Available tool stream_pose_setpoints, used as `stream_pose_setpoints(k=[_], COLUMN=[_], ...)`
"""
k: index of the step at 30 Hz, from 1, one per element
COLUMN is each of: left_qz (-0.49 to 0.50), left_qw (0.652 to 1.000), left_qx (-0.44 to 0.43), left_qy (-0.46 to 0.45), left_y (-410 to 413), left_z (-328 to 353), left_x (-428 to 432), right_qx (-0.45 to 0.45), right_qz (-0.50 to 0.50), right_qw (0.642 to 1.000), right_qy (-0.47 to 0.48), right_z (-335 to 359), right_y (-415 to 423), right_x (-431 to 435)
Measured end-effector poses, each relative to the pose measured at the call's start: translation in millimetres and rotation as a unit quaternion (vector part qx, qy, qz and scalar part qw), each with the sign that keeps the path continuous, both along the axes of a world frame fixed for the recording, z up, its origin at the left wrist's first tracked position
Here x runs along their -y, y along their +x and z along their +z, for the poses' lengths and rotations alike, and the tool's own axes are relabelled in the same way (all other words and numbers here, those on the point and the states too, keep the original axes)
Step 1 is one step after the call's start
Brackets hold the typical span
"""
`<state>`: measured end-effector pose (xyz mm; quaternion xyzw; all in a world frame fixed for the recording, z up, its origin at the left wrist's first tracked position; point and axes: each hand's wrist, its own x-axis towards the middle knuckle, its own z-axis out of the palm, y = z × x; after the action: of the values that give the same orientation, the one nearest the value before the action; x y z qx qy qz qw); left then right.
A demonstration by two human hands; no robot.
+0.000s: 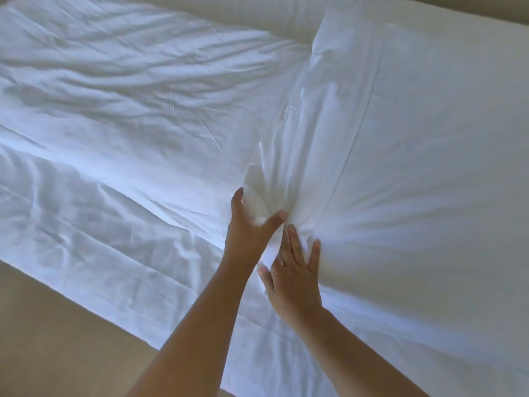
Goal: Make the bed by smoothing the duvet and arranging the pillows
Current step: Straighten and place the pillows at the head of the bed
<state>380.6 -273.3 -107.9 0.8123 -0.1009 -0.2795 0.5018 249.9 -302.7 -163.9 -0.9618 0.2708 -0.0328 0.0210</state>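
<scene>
A white pillow (400, 144) lies across the right half of the bed, its near corner bunched into folds. My left hand (249, 224) grips that bunched corner, with fabric between thumb and fingers. Just to its right, my right hand (294, 276) presses flat on the pillow's edge with the fingers spread. A wrinkled white duvet (120, 118) covers the left part of the bed, its creases running lengthwise.
The bed's near edge (94, 299) runs diagonally from the left side to the bottom centre. Beige floor (57, 348) fills the lower left corner. A beige strip (486, 7) shows beyond the bed at the top right.
</scene>
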Motion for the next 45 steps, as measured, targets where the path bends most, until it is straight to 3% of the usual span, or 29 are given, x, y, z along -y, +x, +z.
stream_pose_setpoints(k=[4, 8, 11, 16, 19, 23, 28, 30, 34, 36, 38, 41, 43, 45], left_qz=[-0.131, -0.195, -0.173, -0.125, -0.133, -0.134, -0.135, -0.139, -0.114, -0.075, -0.104, -0.285, -0.378, -0.403], left_qw=[0.986, 0.966, 0.957, 0.976, 0.975, 0.971, 0.968, 0.967, 0.944, 0.946, 0.913, 0.796, 0.728, 0.712], left_qx=[0.058, 0.08, 0.115, 0.097, 0.102, 0.119, 0.118, 0.121, 0.205, 0.249, 0.376, 0.527, 0.55, 0.525], left_qy=[0.08, 0.15, 0.204, 0.15, 0.148, 0.155, 0.174, 0.177, 0.231, 0.192, 0.121, 0.088, 0.157, 0.235], left_y=[21, 26, 22, 26, 28, 29, 36, 39, 36, 30, 15, -17, -23, -2], left_z=[22, 22, 12, 9, 10, 2, -11, -10, 13, 33, 56, 75, 73, 52], left_x=[38, 88, 103, 109, 111, 110, 112, 112, 122, 142, 180, 260, 312, 349], right_qx=[-0.049, -0.019, 0.034, 0.083, 0.105, 0.004, 0.0, 0.019, -0.039, -0.053, -0.043, -0.031, -0.019, -0.002], right_qz=[0.001, 0.005, 0.034, 0.118, 0.058, -0.098, -0.313, -0.313, -0.26, -0.262, -0.27, -0.279, -0.284, -0.287], right_qw=[0.995, 0.996, 0.995, 0.983, 0.99, 0.995, 0.945, 0.94, 0.949, 0.949, 0.949, 0.95, 0.952, 0.953], right_qy=[0.092, 0.085, 0.086, 0.112, 0.077, -0.002, 0.093, 0.138, 0.171, 0.169, 0.155, 0.135, 0.114, 0.095], right_z=[-2, -9, -3, 37, 59, 79, 80, 75, 76, 73, 67, 57, 52, 47], right_y=[1, -3, -2, -45, -89, -128, -147, -150, -154, -151, -145, -140, -141, -143], right_x=[-2, -2, 5, 50, 99, 180, 260, 272, 284, 283, 277, 270, 268, 265])
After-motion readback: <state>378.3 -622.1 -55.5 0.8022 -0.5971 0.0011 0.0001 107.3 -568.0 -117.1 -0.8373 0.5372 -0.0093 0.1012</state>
